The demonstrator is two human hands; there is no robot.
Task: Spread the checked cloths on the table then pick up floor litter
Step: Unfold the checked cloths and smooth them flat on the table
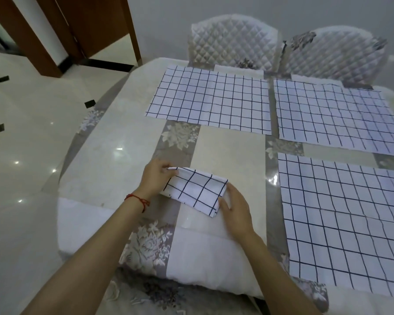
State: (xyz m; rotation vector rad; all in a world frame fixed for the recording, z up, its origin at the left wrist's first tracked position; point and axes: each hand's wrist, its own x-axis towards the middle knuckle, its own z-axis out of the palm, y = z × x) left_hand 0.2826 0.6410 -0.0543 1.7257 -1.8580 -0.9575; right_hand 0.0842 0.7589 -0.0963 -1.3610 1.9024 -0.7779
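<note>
A folded white cloth with dark checks (195,190) lies on the table (114,142) in front of me. My left hand (156,178) pinches its upper left corner. My right hand (236,209) holds its lower right edge, thumb on top. Three more checked cloths lie spread flat: one at the far middle (210,100), one at the far right (341,115), one at the near right (348,221).
Two quilted white chairs (234,42) (334,55) stand behind the table's far edge. A glossy tiled floor (27,123) with small dark insets spreads to the left. A brown wooden door frame (82,26) stands at the far left. A chair cushion (205,260) sits below my arms.
</note>
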